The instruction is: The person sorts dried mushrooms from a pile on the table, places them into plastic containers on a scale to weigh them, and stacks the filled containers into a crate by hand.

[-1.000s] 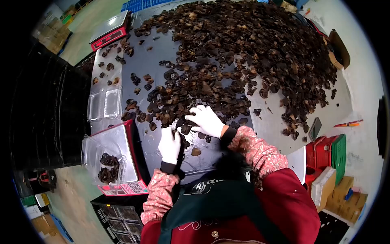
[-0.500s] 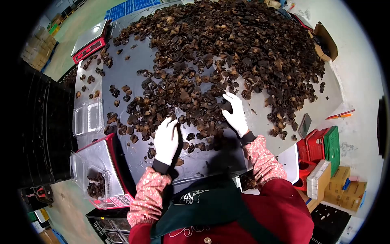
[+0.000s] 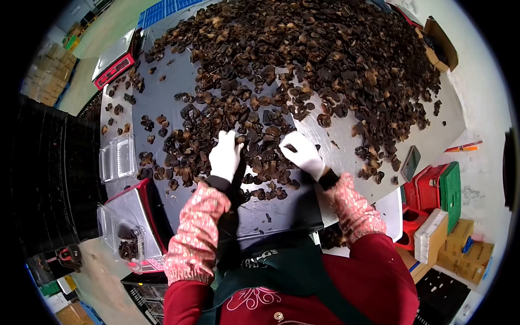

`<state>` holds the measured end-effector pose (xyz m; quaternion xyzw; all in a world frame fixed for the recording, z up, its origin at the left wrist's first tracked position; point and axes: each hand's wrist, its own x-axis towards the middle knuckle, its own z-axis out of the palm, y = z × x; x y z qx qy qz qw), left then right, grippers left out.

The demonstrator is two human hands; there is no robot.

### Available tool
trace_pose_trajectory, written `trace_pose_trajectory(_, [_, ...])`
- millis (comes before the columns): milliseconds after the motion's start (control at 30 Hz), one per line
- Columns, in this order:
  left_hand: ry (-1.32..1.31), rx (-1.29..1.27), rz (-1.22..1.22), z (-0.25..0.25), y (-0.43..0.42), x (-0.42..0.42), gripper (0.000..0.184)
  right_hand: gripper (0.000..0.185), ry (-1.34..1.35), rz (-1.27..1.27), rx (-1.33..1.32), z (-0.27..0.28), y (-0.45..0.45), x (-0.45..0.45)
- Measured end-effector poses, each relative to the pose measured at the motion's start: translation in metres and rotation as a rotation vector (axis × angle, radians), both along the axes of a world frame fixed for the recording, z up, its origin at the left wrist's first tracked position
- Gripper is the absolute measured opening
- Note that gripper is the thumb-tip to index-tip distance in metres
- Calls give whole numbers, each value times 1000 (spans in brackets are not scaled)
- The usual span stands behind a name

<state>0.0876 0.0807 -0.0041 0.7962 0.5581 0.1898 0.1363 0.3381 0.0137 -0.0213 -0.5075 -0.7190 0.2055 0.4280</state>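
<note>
One table (image 3: 346, 157) bore dark fungus (image 3: 325, 49), heaped far right, thinner at centre. An apron (image 3: 292, 262) carried unreadable white lettering (image 3: 260, 258). Near left, a scale (image 3: 146, 208) supported a clear box (image 3: 108, 219). The left hand (image 3: 224, 154) lay over fungus, fingers slightly parted; the right hand (image 3: 303, 154) curled narrowly, its contents impossible to tell.

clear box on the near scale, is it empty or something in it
Not empty: dark pieces show in a clump inside the clear box. How full it is, I cannot tell.
</note>
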Motion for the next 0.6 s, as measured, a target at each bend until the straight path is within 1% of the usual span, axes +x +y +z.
trace_pose_trajectory(33, [-79, 19, 14, 3, -13, -3, 30, 14, -21, -5, 150, 1, -13, 0])
trace_pose_trajectory(100, [-202, 32, 11, 7, -37, -12, 29, 37, -150, -67, 49, 9, -40, -6])
trace_pose_trajectory(133, [-278, 45, 15, 6, -47, -17, 30, 64, -282, -90, -26, 15, -50, -13])
trace_pose_trajectory(167, [-314, 85, 4, 7, -54, -24, 28, 82, -388, -84, -24, 20, -54, -22])
trace_pose_trajectory(233, [-418, 33, 29, 17, -68, -37, 28, 86, -451, -60, 77, 32, -54, -38])
trace_pose_trajectory(267, [-499, -26, 73, 23, -77, -45, 29, 85, -519, -36, 92, 31, -51, -43])
trace_pose_trajectory(300, [-593, -111, 140, 20, -84, -56, 29, 73, -584, -9, 94, 36, -45, -48])
trace_pose_trajectory(367, [-700, -121, 208, 44, -100, -76, 28, 60, -679, 91, -15, 29, -33, -52])
trace_pose_trajectory(433, [-758, -41, 263, 74, -116, -100, 27, 40, -658, 193, 62, 16, -27, -47])
trace_pose_trajectory(500, [-754, 8, 322, 91, -131, -140, 30, 33, -661, 181, 16, 16, -34, -41])
trace_pose_trajectory(533, [-742, 59, 354, 99, -140, -162, 30, 28, -576, 133, 148, 14, -39, -38])
trace_pose_trajectory(567, [-732, 109, 389, 105, -148, -185, 30, 26, -501, 82, 129, 11, -45, -36])
trace_pose_trajectory(600, [-699, 179, 400, 106, -156, -214, 29, 26, -418, 18, 167, 1, -45, -32])
